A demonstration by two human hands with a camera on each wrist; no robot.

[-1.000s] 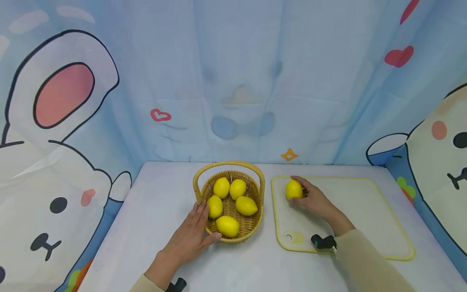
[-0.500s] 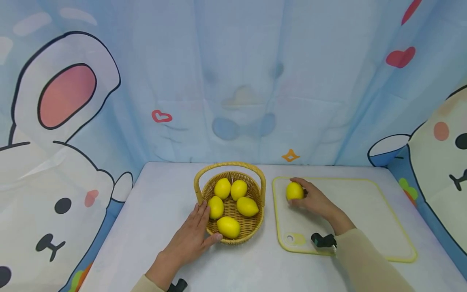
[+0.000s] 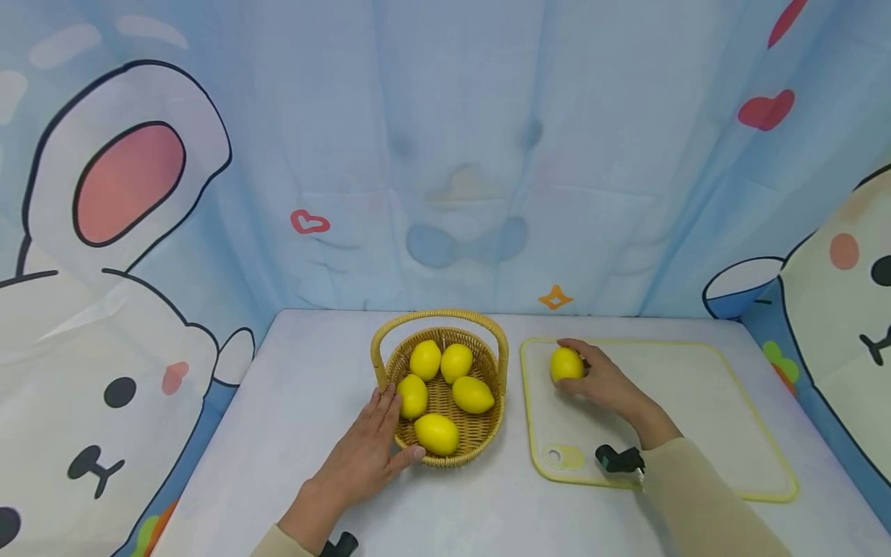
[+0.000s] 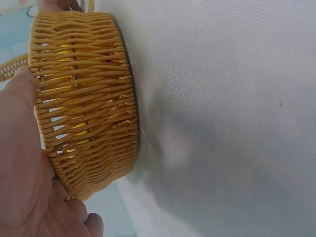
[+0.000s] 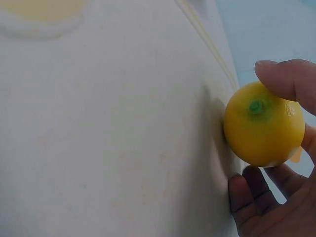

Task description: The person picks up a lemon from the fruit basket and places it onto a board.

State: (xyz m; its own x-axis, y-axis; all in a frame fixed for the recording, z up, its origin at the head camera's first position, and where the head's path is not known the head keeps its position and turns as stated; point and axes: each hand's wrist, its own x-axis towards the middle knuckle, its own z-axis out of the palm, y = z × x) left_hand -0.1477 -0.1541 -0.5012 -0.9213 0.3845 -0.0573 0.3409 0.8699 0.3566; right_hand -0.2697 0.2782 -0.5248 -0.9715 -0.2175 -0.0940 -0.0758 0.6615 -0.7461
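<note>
Your left hand (image 3: 358,449) lies with its fingers straight against the near left side of the wicker basket (image 3: 448,462), five lemons (image 3: 436,434) inside. Farther off, your right hand (image 3: 609,384) pinches a sixth lemon (image 3: 566,363) between thumb and fingers at the far left part of the yellow-edged cutting board (image 3: 710,402); I cannot tell whether they touch. Behind the table (image 3: 313,371) hangs a blue cartoon-print curtain (image 3: 459,116)

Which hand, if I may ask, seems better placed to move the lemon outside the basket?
Probably the right hand: it grips that lemon, while the left hand rests against the wicker basket.
</note>
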